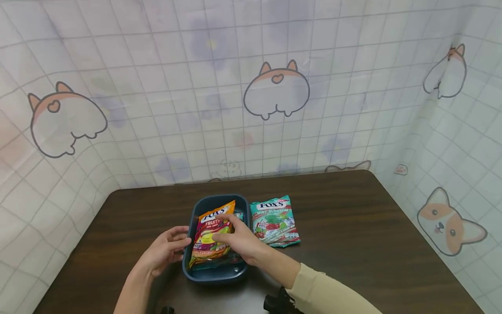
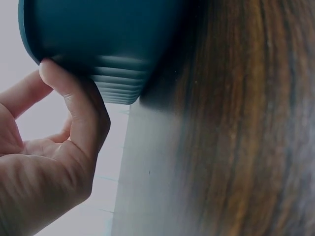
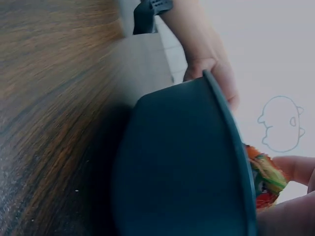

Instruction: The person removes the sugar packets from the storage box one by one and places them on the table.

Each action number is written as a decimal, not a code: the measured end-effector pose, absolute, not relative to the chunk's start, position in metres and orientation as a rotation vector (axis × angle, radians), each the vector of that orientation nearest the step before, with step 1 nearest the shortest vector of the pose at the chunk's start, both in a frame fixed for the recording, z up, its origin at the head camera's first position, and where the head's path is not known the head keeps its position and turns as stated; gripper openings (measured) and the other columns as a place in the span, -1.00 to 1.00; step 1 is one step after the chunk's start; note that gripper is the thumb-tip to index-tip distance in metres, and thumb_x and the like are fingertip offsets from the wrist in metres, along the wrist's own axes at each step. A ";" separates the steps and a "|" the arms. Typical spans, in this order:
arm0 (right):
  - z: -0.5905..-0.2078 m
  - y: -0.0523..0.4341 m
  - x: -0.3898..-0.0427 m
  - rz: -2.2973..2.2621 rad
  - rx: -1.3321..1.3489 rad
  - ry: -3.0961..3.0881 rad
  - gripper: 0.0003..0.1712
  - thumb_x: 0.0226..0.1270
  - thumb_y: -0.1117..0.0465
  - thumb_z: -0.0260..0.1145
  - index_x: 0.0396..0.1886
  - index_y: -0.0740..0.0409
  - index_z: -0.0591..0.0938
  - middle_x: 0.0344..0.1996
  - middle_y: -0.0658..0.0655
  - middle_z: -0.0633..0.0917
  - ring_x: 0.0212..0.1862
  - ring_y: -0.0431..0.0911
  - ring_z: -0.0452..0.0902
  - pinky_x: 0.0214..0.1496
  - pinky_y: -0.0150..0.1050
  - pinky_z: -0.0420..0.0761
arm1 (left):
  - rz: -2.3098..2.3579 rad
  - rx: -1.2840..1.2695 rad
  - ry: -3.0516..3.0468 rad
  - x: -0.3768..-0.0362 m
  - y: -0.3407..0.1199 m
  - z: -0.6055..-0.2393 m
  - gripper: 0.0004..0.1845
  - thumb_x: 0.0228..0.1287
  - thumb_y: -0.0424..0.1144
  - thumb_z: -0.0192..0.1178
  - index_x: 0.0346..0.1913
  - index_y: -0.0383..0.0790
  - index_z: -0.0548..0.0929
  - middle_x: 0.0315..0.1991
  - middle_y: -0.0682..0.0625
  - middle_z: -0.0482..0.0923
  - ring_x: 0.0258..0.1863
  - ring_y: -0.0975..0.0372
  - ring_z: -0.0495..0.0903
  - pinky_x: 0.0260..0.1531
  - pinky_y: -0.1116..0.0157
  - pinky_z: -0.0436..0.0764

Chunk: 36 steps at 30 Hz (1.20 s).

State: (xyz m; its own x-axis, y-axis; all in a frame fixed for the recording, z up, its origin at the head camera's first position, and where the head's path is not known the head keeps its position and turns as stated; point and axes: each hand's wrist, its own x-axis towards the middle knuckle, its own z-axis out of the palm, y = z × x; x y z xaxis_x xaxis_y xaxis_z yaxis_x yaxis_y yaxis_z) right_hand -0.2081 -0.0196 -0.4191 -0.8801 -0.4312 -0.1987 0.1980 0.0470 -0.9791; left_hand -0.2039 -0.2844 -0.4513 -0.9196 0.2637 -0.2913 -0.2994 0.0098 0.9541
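A dark blue plastic basin (image 1: 217, 275) stands on the table, with an orange and purple bag of fruit candy (image 1: 209, 244) lying in it. Underneath that bag, parts of a teal bag (image 1: 235, 258) show. My left hand (image 1: 167, 249) holds the basin's left side; the left wrist view shows the thumb (image 2: 54, 76) against its rim. My right hand (image 1: 243, 242) reaches over the right rim and grips the fruit candy bag between thumb and fingers. In the right wrist view the basin wall hides most of the bag (image 3: 266, 179).
Right of the basin, a teal bag of mint candy (image 1: 274, 222) lies flat on the dark wooden table (image 1: 353, 244). A white checked cloth with dog drawings (image 1: 276, 91) hangs behind and along the sides. Black wrist gear (image 1: 280, 303) shows at the bottom edge.
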 end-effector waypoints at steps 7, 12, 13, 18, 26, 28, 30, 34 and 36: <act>-0.432 -0.024 -0.210 -1.786 -0.327 1.896 -0.35 0.41 0.20 0.41 0.45 -0.12 0.46 0.32 0.19 0.41 0.16 0.11 0.43 0.19 0.10 0.56 | 1.966 -0.064 1.925 -0.197 -0.286 -0.452 -0.41 0.55 -0.28 0.16 0.42 -0.47 0.17 -0.05 -0.02 0.62 -0.19 0.22 0.67 -0.19 0.23 0.71; -0.434 -0.030 -0.211 -1.752 -0.347 1.913 -0.32 0.39 0.19 0.43 0.46 -0.09 0.43 0.30 0.20 0.42 0.14 0.11 0.44 0.17 0.08 0.58 | 1.963 -0.057 1.928 -0.195 -0.293 -0.452 -0.39 0.56 -0.26 0.15 0.44 -0.46 0.14 -0.02 -0.03 0.60 -0.15 0.21 0.66 -0.18 0.22 0.70; -0.435 -0.031 -0.211 -1.741 -0.350 1.923 -0.31 0.39 0.18 0.44 0.46 -0.08 0.43 0.30 0.19 0.42 0.14 0.10 0.44 0.16 0.07 0.58 | 1.957 -0.056 1.929 -0.194 -0.295 -0.452 -0.39 0.57 -0.26 0.14 0.45 -0.46 0.12 -0.01 -0.04 0.59 -0.15 0.21 0.66 -0.17 0.22 0.70; -0.436 -0.036 -0.212 -1.722 -0.392 2.000 -0.31 0.36 0.17 0.46 0.45 -0.06 0.44 0.25 0.18 0.46 0.10 0.07 0.48 0.09 0.02 0.63 | 1.952 -0.063 1.935 -0.194 -0.298 -0.451 -0.38 0.58 -0.25 0.13 0.46 -0.45 0.12 0.00 -0.04 0.59 -0.14 0.21 0.65 -0.17 0.22 0.70; -0.435 -0.022 -0.209 -1.750 -0.387 2.045 -0.25 0.27 0.28 0.52 0.43 -0.10 0.46 0.25 0.17 0.46 0.12 0.09 0.46 0.10 0.02 0.64 | 1.970 -0.080 1.924 -0.196 -0.286 -0.455 -0.39 0.56 -0.26 0.16 0.45 -0.44 0.14 -0.02 -0.04 0.61 -0.16 0.20 0.65 -0.16 0.23 0.70; -0.432 -0.017 -0.209 -1.773 -0.390 2.027 -0.23 0.26 0.31 0.52 0.43 -0.12 0.46 0.26 0.17 0.45 0.13 0.10 0.45 0.10 0.02 0.64 | 1.971 -0.079 1.923 -0.197 -0.283 -0.455 -0.38 0.56 -0.25 0.16 0.45 -0.44 0.14 -0.01 -0.05 0.60 -0.15 0.19 0.65 -0.14 0.23 0.70; -0.427 -0.012 -0.210 -1.779 -0.402 2.010 -0.19 0.25 0.33 0.53 0.45 -0.15 0.45 0.28 0.17 0.44 0.14 0.10 0.44 0.11 0.01 0.63 | 1.966 -0.078 1.925 -0.198 -0.282 -0.454 -0.37 0.55 -0.24 0.17 0.46 -0.43 0.13 -0.01 -0.04 0.60 -0.15 0.19 0.65 -0.13 0.23 0.70; -0.417 -0.001 -0.209 -1.765 -0.445 1.994 -0.11 0.23 0.32 0.54 0.50 -0.23 0.41 0.31 0.19 0.42 0.14 0.10 0.44 0.11 -0.01 0.63 | 1.965 -0.066 1.922 -0.200 -0.282 -0.452 -0.35 0.56 -0.23 0.17 0.47 -0.43 0.11 0.01 -0.05 0.61 -0.15 0.18 0.67 -0.11 0.22 0.70; -0.413 0.005 -0.209 -1.754 -0.474 1.992 -0.09 0.22 0.31 0.54 0.51 -0.25 0.39 0.31 0.19 0.42 0.14 0.09 0.45 0.11 -0.02 0.63 | 1.972 -0.060 1.920 -0.200 -0.283 -0.451 -0.35 0.56 -0.24 0.16 0.48 -0.43 0.11 0.01 -0.05 0.61 -0.16 0.18 0.68 -0.11 0.21 0.70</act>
State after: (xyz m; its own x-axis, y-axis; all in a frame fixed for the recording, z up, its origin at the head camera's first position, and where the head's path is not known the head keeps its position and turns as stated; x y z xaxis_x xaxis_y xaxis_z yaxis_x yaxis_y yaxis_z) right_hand -0.2088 0.0049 -0.4132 -0.8436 -0.5274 -0.1009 0.0335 0.1358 -0.9902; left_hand -0.2002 -0.2825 -0.4509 -0.9244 0.2423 -0.2946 -0.3010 0.0110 0.9536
